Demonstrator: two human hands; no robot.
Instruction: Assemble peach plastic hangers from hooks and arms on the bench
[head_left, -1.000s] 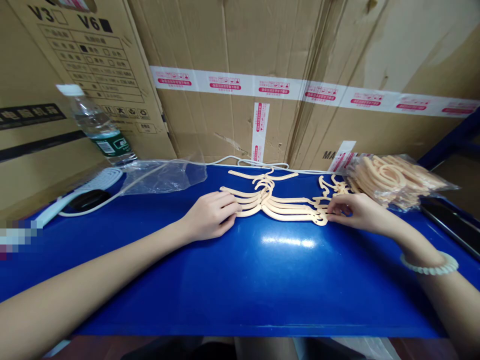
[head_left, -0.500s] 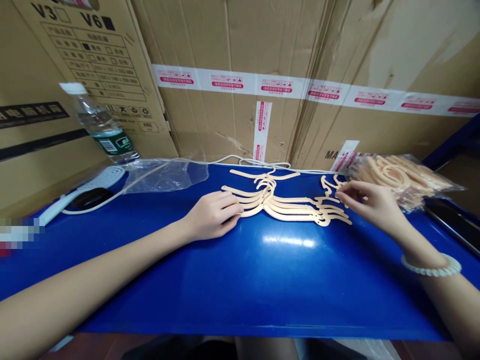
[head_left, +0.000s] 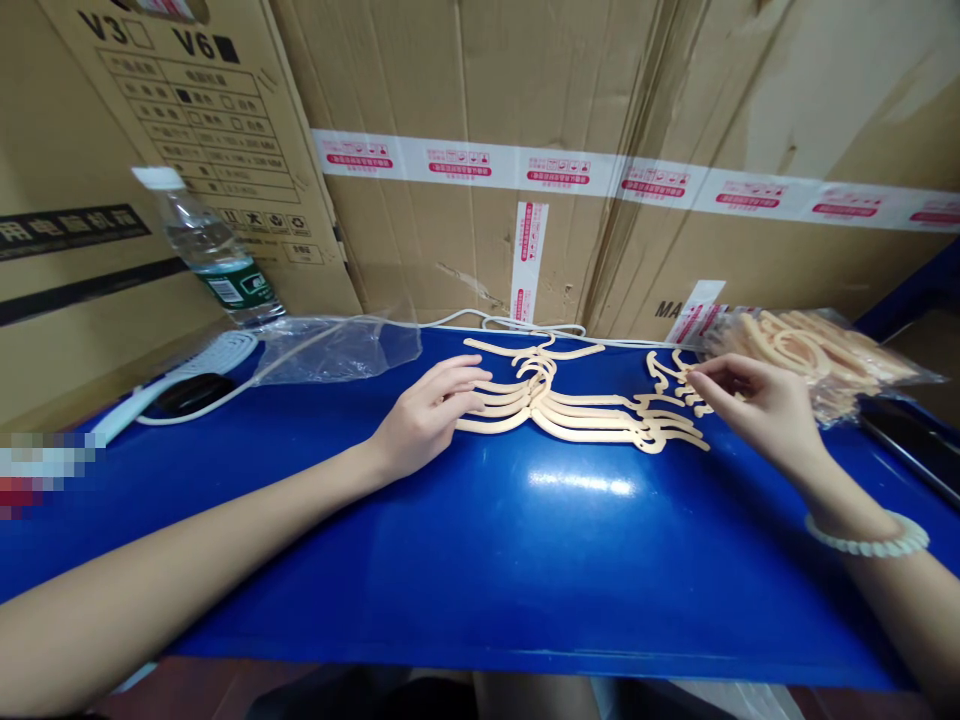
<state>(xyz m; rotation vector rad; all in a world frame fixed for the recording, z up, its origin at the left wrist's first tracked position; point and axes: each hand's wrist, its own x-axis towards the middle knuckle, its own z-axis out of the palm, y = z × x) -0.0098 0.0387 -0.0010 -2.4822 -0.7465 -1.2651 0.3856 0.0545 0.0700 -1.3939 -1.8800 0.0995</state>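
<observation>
Several beige plastic hangers (head_left: 581,436) lie overlapped in a row on the blue table (head_left: 480,560), their hooks bunched in the middle. My left hand (head_left: 427,415) is over their left arms, fingers stretched out and spread, gripping nothing. One separate hanger (head_left: 577,354) lies behind the row. To the right, small curved beige pieces (head_left: 658,372) are grouped beyond the hangers' right ends. At these pieces my right hand (head_left: 765,410), with a bead bracelet on its wrist, has its fingertips pinched together; whatever is between them is too small to make out.
A clear bag of beige parts (head_left: 817,350) lies at the back right, near a dark phone-like slab (head_left: 911,450). At the left are a water bottle (head_left: 217,255), a clear plastic bag (head_left: 345,350) and a white cable (head_left: 262,375). Cardboard boxes (head_left: 465,240) wall off the back.
My left hand has lifted off the left hanger arms, its fingers opening out. My right hand stays at the small pieces, shifted slightly, and more of them show. The view has shifted slightly.
</observation>
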